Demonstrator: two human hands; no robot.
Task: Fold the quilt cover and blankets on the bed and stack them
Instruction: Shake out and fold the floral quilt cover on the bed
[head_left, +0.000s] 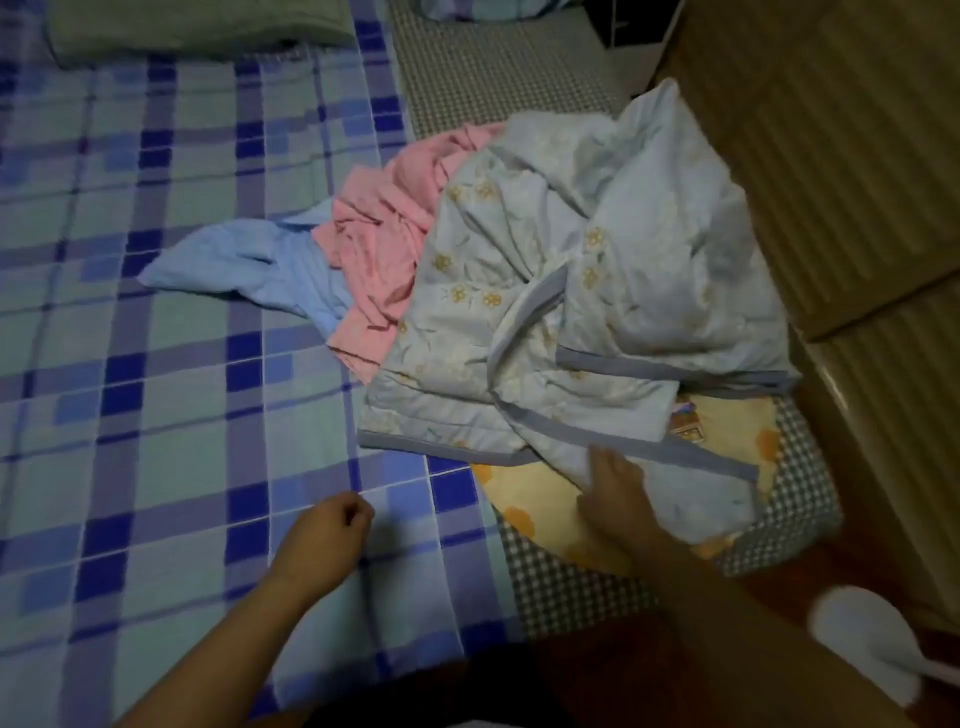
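A crumpled pale blue quilt cover (597, 280) with small yellow flowers and a grey-blue border lies heaped on the bed's right side. Under its left edge lie a pink blanket (384, 234) and a light blue blanket (249, 265), both rumpled. A yellow cloth with orange flowers (540, 499) shows beneath the quilt cover's near edge. My right hand (618, 493) reaches onto the quilt cover's near corner, fingers against the fabric; the grip is blurred. My left hand (332, 525) hovers over the checked sheet with fingers curled, holding nothing.
The bed carries a blue and green checked sheet (156, 364). A folded green blanket (197, 31) lies at the far left. A small-check mattress (493, 78) shows on the right. A wooden wall (841, 156) borders the bed. A white slipper (872, 639) lies at lower right.
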